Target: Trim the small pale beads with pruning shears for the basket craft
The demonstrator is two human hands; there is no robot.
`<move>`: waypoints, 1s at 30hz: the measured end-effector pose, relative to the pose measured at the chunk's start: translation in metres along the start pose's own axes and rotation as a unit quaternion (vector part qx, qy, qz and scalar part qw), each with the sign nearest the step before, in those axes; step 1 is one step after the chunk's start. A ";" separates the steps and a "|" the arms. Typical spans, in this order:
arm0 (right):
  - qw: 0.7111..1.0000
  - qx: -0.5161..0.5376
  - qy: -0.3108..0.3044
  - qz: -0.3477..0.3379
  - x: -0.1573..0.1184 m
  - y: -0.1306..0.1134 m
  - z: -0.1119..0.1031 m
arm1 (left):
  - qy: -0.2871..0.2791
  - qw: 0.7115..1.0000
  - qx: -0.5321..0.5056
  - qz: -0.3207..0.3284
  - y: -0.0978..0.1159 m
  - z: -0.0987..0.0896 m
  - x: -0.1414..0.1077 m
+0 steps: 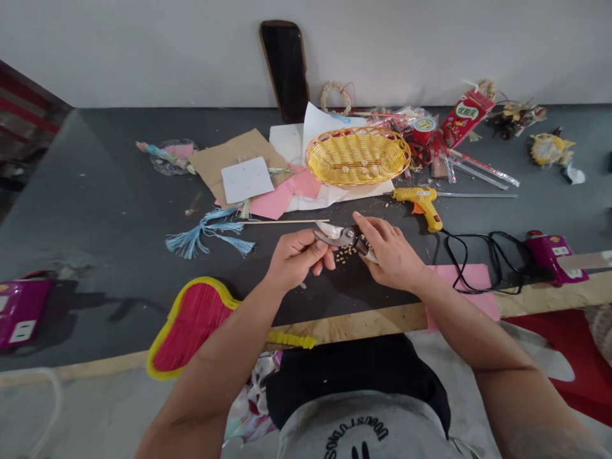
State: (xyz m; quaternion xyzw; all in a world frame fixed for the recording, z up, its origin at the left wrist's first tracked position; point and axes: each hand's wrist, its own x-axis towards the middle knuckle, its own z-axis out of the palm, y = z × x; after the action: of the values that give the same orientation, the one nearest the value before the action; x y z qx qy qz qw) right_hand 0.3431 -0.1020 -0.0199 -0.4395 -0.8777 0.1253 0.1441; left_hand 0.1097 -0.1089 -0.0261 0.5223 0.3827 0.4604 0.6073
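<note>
Item one, at the centre of the scene: a pair of pruning shears (342, 237) is being held in both hands above the dark tabletop (105, 210), its steel blades slightly parted and pointing left. The right grip (389, 248) is closed around the shears' handle end, while the left grip (296, 258) is curled closed at the blade end, its fingertips (319, 264) resting beside the blades. Small tan crumbs (345, 254) are lying on the tabletop just beneath the shears. Nearest the left hand, a thin wooden stick (282, 222) is lying beyond the shears, with blue tassels (201, 236) at its far end. Nearest the right hand, a yellow glue gun (421, 204) is resting on its side, its black cord (497, 255) trailing across a pink paper sheet (459, 284). Further back, a yellow wicker basket (357, 156) is sitting on white paper (287, 141), beside brown paper (234, 162) carrying a white card (247, 180) and overlapping pink paper (272, 201). A red carton (466, 118) is lying among clutter near the wall. A red fan shape with a yellow border (191, 325) is lying at the near edge, and purple boxes (549, 255) are standing to the right.
</note>
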 end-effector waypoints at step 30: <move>0.997 -0.060 0.044 -0.009 0.001 0.001 0.008 | 0.047 0.985 0.146 0.077 0.007 0.014 0.002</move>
State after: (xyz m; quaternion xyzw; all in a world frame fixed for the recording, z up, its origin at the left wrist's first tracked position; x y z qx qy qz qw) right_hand 0.3402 -0.1008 -0.0280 -0.4448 -0.8802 0.0520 0.1572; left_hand 0.1221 -0.1107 -0.0172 0.6107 0.4326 0.4690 0.4690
